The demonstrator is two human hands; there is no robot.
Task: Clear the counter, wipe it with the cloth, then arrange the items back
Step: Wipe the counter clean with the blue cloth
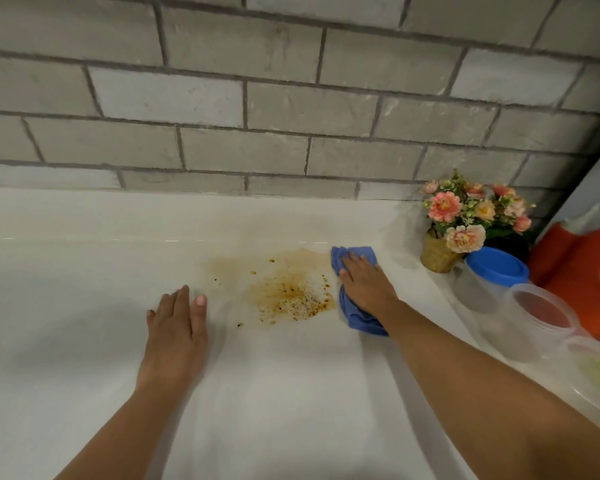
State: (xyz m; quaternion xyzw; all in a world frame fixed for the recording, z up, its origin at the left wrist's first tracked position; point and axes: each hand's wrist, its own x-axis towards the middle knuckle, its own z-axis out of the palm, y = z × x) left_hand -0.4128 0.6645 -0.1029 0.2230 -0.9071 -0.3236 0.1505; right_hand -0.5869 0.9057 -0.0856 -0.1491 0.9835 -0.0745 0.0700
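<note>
A brown stain with dark crumbs (288,289) spreads over the middle of the white counter (84,271). Just right of it lies a blue cloth (355,318), bunched under my right hand (366,284), which presses flat on it with fingers spread. The cloth's far corner sticks out beyond my fingertips. My left hand (177,323) rests palm down on the bare counter, left of the stain, holding nothing.
At the right end stand a flower pot in a woven basket (439,256), a clear jar with a blue lid (492,271), two open clear containers (537,317), and an orange jug (575,268). A grey brick wall (291,98) runs behind.
</note>
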